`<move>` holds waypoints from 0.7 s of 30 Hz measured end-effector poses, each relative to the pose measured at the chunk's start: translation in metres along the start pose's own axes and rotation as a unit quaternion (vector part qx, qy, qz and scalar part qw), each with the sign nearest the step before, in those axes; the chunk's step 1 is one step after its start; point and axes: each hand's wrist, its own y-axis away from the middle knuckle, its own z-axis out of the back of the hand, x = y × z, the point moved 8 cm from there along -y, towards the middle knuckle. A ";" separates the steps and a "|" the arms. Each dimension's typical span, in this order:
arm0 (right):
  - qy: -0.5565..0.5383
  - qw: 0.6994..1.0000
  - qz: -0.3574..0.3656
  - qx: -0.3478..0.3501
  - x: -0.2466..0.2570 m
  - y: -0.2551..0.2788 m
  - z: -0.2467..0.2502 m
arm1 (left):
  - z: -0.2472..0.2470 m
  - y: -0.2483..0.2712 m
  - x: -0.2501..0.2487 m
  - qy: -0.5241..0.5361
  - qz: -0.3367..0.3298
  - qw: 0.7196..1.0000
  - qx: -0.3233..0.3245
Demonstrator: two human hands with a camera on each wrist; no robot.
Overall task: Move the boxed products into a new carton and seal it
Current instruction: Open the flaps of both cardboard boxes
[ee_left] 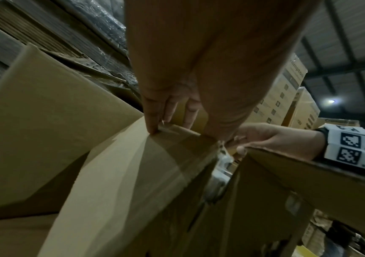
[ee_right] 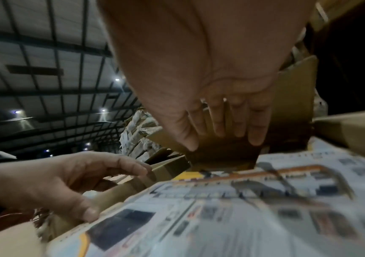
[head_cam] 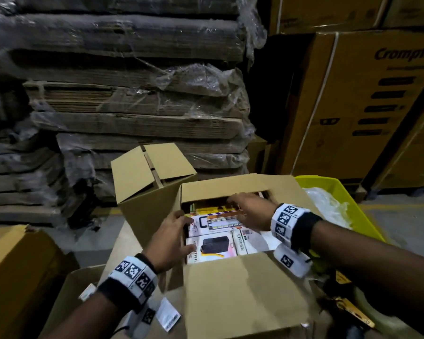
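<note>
1. Your boxed products (head_cam: pixel 220 237) lie flat inside the open carton (head_cam: pixel 242 289), packed tight side by side. The empty carton (head_cam: pixel 147 189) stands just left of the open carton, touching it, flaps up.
2. Watch out: the boxes sit snug, so I think one could jam or tear at a corner if you pull it up crooked.
3. The open carton could also tip or slide if you lift hard with nothing holding it.
4. The flaps stand close to your hands and could catch a box on the way out.
5. Your left hand (head_cam: pixel 170 241) rests on the left wall of the open carton, thumb inside on a box, fingers loosely bent over the edge. It is not wrapped round any box.
6. Your right hand (head_cam: pixel 251 211) reaches over the far boxes, palm down, fingers stretched out and fairly straight. It holds nothing yet.
</note>
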 end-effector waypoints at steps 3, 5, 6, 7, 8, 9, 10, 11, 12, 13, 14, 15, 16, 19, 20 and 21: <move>-0.003 0.992 0.002 -0.128 -0.008 -0.006 0.031 | -0.005 0.000 0.007 0.034 -0.004 0.999 -0.005; -0.002 0.984 0.001 -0.176 -0.018 -0.018 0.045 | -0.006 0.000 0.010 0.056 -0.008 0.998 -0.014; 0.005 0.985 -0.004 -0.173 -0.024 -0.028 0.048 | -0.006 0.001 0.010 0.066 -0.010 0.998 -0.018; 0.016 0.987 -0.013 -0.160 -0.030 -0.040 0.047 | -0.007 0.001 0.011 0.075 -0.011 0.997 -0.022; 0.032 0.989 -0.024 -0.143 -0.036 -0.052 0.045 | -0.007 0.000 0.013 0.086 -0.013 0.996 -0.027; 0.052 0.990 -0.037 -0.123 -0.041 -0.063 0.040 | -0.008 0.000 0.015 0.097 -0.014 0.995 -0.032; 0.068 0.992 -0.053 -0.097 -0.047 -0.073 0.033 | -0.009 0.000 0.018 0.112 -0.015 0.993 -0.037; 0.074 0.992 -0.072 -0.071 -0.054 -0.080 0.024 | -0.011 0.000 0.021 0.128 -0.015 0.991 -0.041; 0.072 0.992 -0.089 -0.052 -0.059 -0.084 0.016 | -0.012 0.000 0.023 0.142 -0.014 0.989 -0.044; 0.071 0.991 -0.104 -0.041 -0.064 -0.088 0.008 | -0.014 0.001 0.025 0.154 -0.013 0.987 -0.043; 0.078 0.990 -0.115 -0.036 -0.068 -0.090 0.001 | -0.015 0.002 0.025 0.164 -0.014 0.986 -0.042; 0.089 0.988 -0.124 -0.036 -0.070 -0.092 -0.005 | -0.015 0.003 0.025 0.173 -0.017 0.984 -0.042; 0.096 0.986 -0.129 -0.041 -0.071 -0.093 -0.006 | -0.015 0.004 0.023 0.185 -0.022 0.981 -0.046; 0.098 0.981 -0.154 -0.073 -0.075 -0.095 0.002 | -0.018 0.003 0.018 0.214 -0.036 0.975 -0.050; 0.102 0.978 -0.166 -0.076 -0.080 -0.093 0.004 | -0.020 0.001 0.015 0.213 -0.043 0.975 -0.047; 0.108 0.975 -0.178 -0.075 -0.085 -0.089 0.006 | -0.021 -0.001 0.010 0.209 -0.049 0.976 -0.044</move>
